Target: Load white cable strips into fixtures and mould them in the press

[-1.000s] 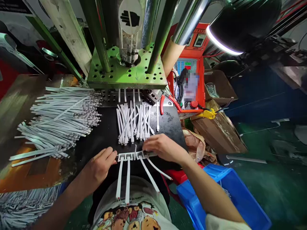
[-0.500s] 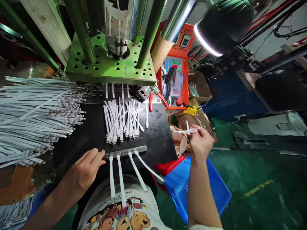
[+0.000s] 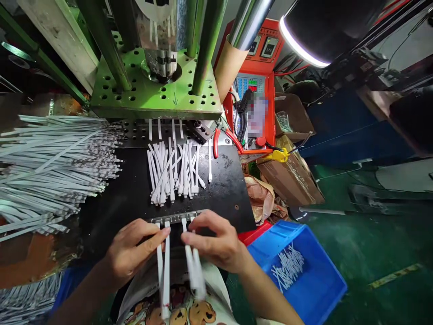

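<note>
A slim metal holder (image 3: 176, 218) lies at the near edge of the black table, with white strap-like cables (image 3: 166, 271) hanging from it toward the person's lap. My left hand (image 3: 135, 248) has its thumb and fingers closed on the two left cables just below the holder. At the right end, my right hand (image 3: 214, 239) pinches the two right cables, whose lower ends are blurred. Beyond the holder lies a small pile of short white cables (image 3: 172, 174). One single cable (image 3: 210, 167) lies to the right of that pile.
A green press plate (image 3: 155, 99) stands behind the table (image 3: 115, 194). On the left is a large heap of white cables (image 3: 57, 167). Red-handled pliers (image 3: 216, 142) lie near an orange control box (image 3: 270, 108). At the lower right, a blue bin (image 3: 318, 280) holds white pieces.
My right hand has moved left from over the bin side to the cables, and the white pieces it held are gone from it. My left hand has shifted from the holder's end onto the left cables.
</note>
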`<state>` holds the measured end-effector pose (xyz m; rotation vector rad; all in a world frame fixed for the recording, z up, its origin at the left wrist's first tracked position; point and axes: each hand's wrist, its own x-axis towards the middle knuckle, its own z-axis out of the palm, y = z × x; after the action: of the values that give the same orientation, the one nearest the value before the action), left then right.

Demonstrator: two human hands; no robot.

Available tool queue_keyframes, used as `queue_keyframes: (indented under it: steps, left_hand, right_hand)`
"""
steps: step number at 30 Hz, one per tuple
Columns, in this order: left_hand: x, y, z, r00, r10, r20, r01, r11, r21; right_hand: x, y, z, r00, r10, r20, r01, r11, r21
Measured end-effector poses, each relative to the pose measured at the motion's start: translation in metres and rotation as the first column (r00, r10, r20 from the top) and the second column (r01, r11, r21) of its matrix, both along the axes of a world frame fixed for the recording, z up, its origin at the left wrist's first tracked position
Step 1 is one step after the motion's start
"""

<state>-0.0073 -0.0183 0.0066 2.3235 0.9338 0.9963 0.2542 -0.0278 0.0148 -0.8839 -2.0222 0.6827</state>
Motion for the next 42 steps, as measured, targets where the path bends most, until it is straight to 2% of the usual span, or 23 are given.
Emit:
queue_keyframes:
  steps: [2,3,4,6,8,9,11,12,14,17,19,21,25,27,30,35,38,42]
  left_hand:
    - [0.003,0.002,0.0,0.996,-0.035,0.083,0.043,0.995,-0.093]
    - [0.004,0.004,0.001,0.991,-0.034,0.13,0.052,0.989,-0.141]
    - [0.004,0.008,0.004,0.987,-0.007,0.163,0.039,0.981,-0.191]
    - [0.007,0.023,0.012,0.981,0.117,0.152,-0.064,0.947,-0.316]
    - [0.012,0.045,0.02,0.97,0.24,0.035,-0.197,0.864,-0.463]
    - [0.015,0.057,0.022,0.964,0.264,-0.038,-0.243,0.809,-0.535]
    - [0.02,0.082,0.022,0.961,0.25,-0.123,-0.268,0.712,-0.649]
    - [0.022,0.093,0.019,0.96,0.237,-0.147,-0.272,0.684,-0.676]
    - [0.024,0.108,0.012,0.949,0.244,-0.2,-0.314,0.679,-0.663]
    - [0.022,0.114,0.006,0.905,0.29,-0.311,-0.417,0.747,-0.518]
    - [0.019,0.108,0.007,0.861,0.319,-0.397,-0.476,0.781,-0.404]
    - [0.012,0.099,0.01,0.819,0.335,-0.466,-0.507,0.802,-0.315]
    - [-0.004,0.073,0.011,0.799,0.284,-0.53,-0.467,0.848,-0.25]
    - [-0.01,0.06,0.007,0.795,0.268,-0.545,-0.439,0.873,-0.211]
    - [-0.014,0.048,0.0,0.79,0.258,-0.556,-0.395,0.908,-0.141]
    - [-0.011,0.046,-0.004,0.795,0.23,-0.561,-0.362,0.922,-0.135]
    - [-0.003,0.05,-0.002,0.787,0.229,-0.573,-0.359,0.925,-0.125]
    - [0.007,0.054,-0.002,0.763,0.251,-0.595,-0.385,0.917,-0.106]
  right_hand:
    - [-0.017,0.005,0.003,0.995,0.026,-0.095,-0.022,0.999,0.036]
    - [-0.02,0.009,0.005,0.989,0.013,-0.146,-0.012,1.0,0.01]
    - [-0.02,0.015,0.008,0.981,-0.01,-0.193,0.0,0.999,-0.05]
    - [-0.018,0.035,0.013,0.968,-0.085,-0.237,0.022,0.966,-0.258]
    - [-0.019,0.064,0.015,0.971,-0.133,-0.198,0.024,0.879,-0.476]
    - [-0.021,0.08,0.015,0.977,-0.134,-0.168,0.016,0.823,-0.567]
    - [-0.028,0.11,0.011,0.987,-0.12,-0.104,0.017,0.731,-0.683]
    - [-0.031,0.122,0.009,0.993,-0.108,-0.055,0.04,0.714,-0.699]
    - [-0.035,0.136,0.006,0.99,-0.113,0.089,0.144,0.749,-0.647]
    - [-0.027,0.127,0.006,0.94,-0.208,0.269,0.302,0.876,-0.376]
    - [-0.016,0.107,0.005,0.912,-0.232,0.338,0.313,0.927,-0.206]
    - [-0.006,0.085,0.001,0.885,-0.208,0.416,0.269,0.959,-0.092]
    - [0.0,0.054,-0.012,0.825,-0.201,0.528,0.225,0.974,0.019]
    - [-0.002,0.05,-0.014,0.798,-0.189,0.572,0.204,0.978,0.039]
    - [-0.006,0.053,-0.01,0.732,-0.162,0.662,0.138,0.986,0.09]
    - [-0.007,0.059,0.0,0.643,-0.158,0.75,0.093,0.987,0.128]
    - [-0.007,0.062,-0.002,0.637,-0.155,0.755,0.092,0.988,0.126]
    - [-0.007,0.068,-0.005,0.642,-0.186,0.743,0.059,0.979,0.195]
